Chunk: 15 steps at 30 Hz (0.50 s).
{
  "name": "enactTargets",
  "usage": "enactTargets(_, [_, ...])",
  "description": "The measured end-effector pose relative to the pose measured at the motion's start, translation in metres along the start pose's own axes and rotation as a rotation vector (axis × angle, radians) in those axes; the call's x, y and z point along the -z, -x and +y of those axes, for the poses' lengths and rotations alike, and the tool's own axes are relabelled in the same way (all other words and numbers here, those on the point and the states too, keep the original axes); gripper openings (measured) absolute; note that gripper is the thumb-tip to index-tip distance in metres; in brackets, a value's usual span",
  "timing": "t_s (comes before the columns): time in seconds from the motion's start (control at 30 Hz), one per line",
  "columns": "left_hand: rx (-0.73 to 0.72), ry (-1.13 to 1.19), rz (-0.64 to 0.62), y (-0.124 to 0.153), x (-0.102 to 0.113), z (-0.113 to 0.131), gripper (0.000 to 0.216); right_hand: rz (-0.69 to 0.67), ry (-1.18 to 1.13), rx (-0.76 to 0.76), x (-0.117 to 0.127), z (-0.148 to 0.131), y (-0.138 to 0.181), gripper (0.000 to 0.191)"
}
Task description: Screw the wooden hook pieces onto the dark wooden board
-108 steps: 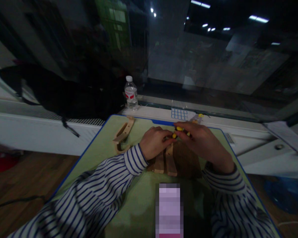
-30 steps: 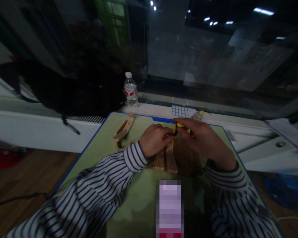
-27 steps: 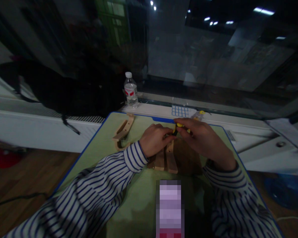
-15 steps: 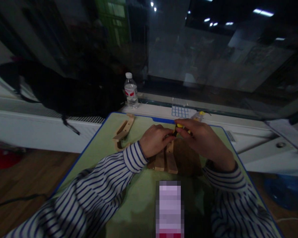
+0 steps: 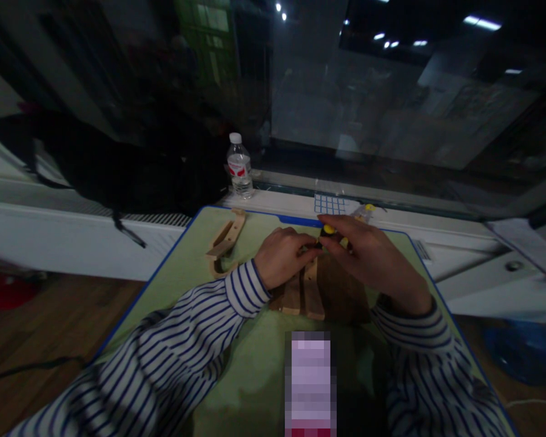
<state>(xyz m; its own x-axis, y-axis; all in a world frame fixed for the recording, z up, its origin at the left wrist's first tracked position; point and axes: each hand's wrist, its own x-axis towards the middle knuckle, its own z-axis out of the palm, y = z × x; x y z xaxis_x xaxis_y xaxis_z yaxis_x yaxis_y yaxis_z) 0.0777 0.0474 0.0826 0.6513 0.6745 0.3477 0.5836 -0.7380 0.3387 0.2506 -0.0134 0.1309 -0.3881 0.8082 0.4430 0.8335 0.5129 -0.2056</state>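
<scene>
My right hand (image 5: 370, 252) is closed round a short yellow-and-black screwdriver (image 5: 329, 230), most of it hidden by the fingers. Opposite it, the thumb and fingers of my left hand (image 5: 284, 255) are pinched together at the screwdriver's lower end; what lies between them is hidden. Below both hands are two light wooden slats (image 5: 313, 297), side by side with a narrow gap, on a darker brown wooden piece (image 5: 343, 291). Small holes show in the right slat. Farther left lies a group of joined wooden parts (image 5: 227, 240), one with holes.
The green tabletop (image 5: 173, 267) has a blue rim. A phone-like object with a blurred screen (image 5: 310, 379) is at the near edge. Beyond the table, a water bottle (image 5: 240, 170) and a blue-gridded sheet (image 5: 330, 204) rest on the sill, beside a black bag (image 5: 118, 170).
The fingers of my right hand have shifted slightly on the screwdriver, and its yellow end shows at a different angle. My left hand stays nearly in place; the wooden parts look unmoved.
</scene>
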Motion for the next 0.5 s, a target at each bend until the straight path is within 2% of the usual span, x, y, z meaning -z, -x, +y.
enactTargets(0.2, [-0.007,0.004,-0.035,-0.0001,0.0005,-0.0004,0.029,-0.013,-0.008,0.008,-0.0005,0.0009,0.0001,0.039])
enactTargets(0.5, [0.007,-0.024,-0.011,0.0,-0.0014,-0.0006,0.03,-0.006,0.023,0.015,-0.0016,0.001,-0.0009,0.035])
